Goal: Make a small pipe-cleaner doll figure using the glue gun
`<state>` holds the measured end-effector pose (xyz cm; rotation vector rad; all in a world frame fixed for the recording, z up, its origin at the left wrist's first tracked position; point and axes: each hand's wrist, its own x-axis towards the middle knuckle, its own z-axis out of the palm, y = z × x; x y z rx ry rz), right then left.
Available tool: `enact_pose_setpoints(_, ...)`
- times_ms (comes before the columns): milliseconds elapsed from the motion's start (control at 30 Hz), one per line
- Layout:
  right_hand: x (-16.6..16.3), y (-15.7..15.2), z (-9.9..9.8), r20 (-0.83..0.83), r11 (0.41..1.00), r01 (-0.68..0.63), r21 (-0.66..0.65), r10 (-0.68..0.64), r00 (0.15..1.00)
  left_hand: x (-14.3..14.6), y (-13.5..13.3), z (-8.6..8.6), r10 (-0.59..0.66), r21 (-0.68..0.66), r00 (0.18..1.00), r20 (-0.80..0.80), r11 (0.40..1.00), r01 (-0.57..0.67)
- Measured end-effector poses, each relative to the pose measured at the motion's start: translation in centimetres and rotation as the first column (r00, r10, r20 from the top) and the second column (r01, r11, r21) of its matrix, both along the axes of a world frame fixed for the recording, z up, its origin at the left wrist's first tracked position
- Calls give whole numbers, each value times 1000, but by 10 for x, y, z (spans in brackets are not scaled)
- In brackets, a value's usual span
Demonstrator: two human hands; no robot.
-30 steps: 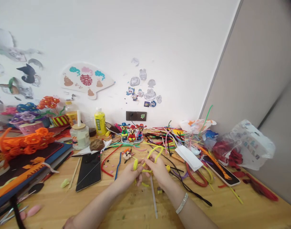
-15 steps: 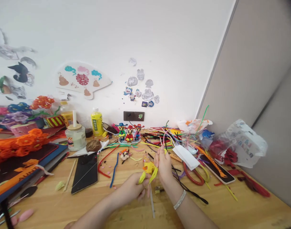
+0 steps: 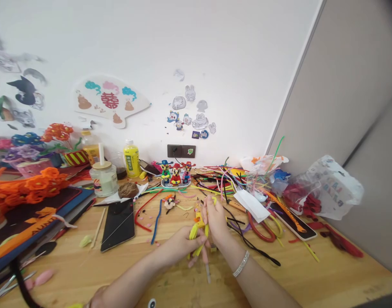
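My left hand (image 3: 185, 240) is closed on a bent yellow pipe cleaner (image 3: 194, 231), whose loop stands up between thumb and fingers. Close beside it on the right, my right hand (image 3: 216, 218) has its fingers pressed together on another stretch of the same yellow fuzzy strand, near the fingertips. Just beyond the hands lies a yellow and orange object (image 3: 198, 214), partly covered, its kind unclear. A thin pale stick (image 3: 208, 273) shows below my fingers.
Three small figures (image 3: 176, 176) stand on a dish near the wall. Loose pipe cleaners (image 3: 212, 182) pile up behind my right hand. A dark phone or tablet (image 3: 119, 224) lies left; a white paper (image 3: 252, 206) and red-handled scissors (image 3: 262, 231) lie right.
My hands have drawn closer together, the right one shifting a little left. The yellow loop in my left hand stands more upright. The view has moved slightly.
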<state>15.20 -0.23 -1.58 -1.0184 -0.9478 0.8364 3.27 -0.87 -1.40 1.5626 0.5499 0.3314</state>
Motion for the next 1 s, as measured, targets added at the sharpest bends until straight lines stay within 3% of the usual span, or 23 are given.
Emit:
enact_pose_setpoints(200, 6, 1, 4, -15, 999, 23, -29, -23, 1000, -1, 0, 0, -3, -90, 1000, 19, 996, 5)
enact_pose_setpoints(333, 12, 2, 5, 9, 996, -68, -57, 68, 998, -1, 1, -5, -33, -182, 998, 57, 982, 43)
enact_pose_setpoints(467, 21, 5, 3, 26, 989, -126, -82, 128, 991, -1, 2, -7, 29, -266, 997, 68, 964, -10)
enact_pose_setpoints(700, 26, 9, -1, 116, 999, -22, -40, 26, 993, 0, 1, -3, 102, -319, 994, 36, 944, -85)
enact_pose_setpoints(833, 23, 7, 2, 173, 999, 49, -6, -47, 984, 3, -3, -2, 65, -267, 998, -5, 961, -64)
enact_pose_setpoints(900, 22, 5, 3, 193, 996, 89, 28, -92, 977, 5, -4, -1, 62, -146, 997, -52, 987, -69)
enact_pose_setpoints(1000, 22, 4, 4, 197, 989, 134, 56, -142, 970, 7, -6, -1, 185, 75, 978, -99, 981, -178)
